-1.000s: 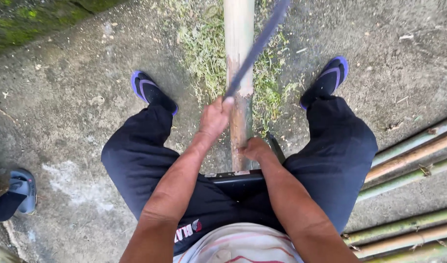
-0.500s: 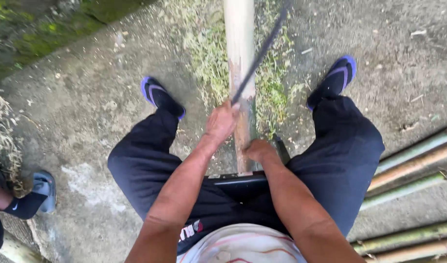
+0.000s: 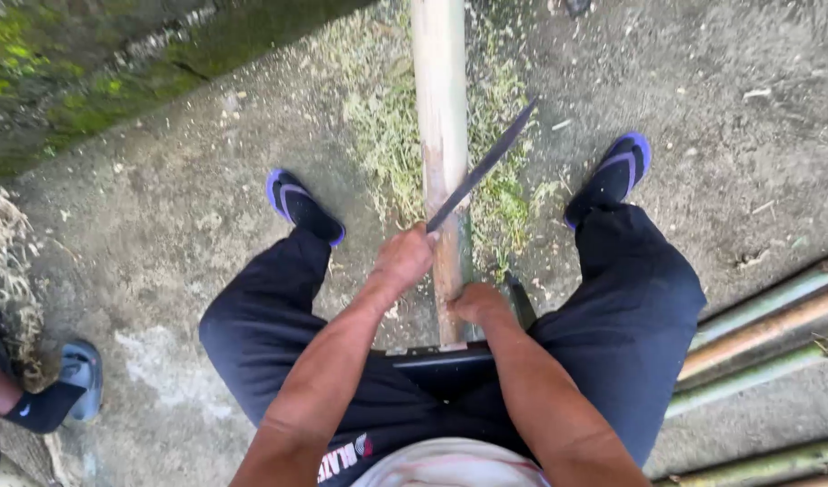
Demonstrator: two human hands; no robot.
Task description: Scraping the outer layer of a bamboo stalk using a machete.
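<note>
Bamboo pole (image 3: 441,135) steadied by right hand (image 3: 475,304), left hand (image 3: 403,257) angling knife (image 3: 483,166).

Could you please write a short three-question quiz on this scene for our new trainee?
1. True or false: the long dark knife blade lies slanted across the pale upright bamboo pole.
2. Which of the hands grips the knife? A) the left hand B) the right hand C) both
3. Fill in: a stack of green and brown bamboo poles lies on the concrete ground to the person's ____ side.

Key: 1 true; 2 A, while the right hand rests on the pole near its lower end; 3 right.
</note>
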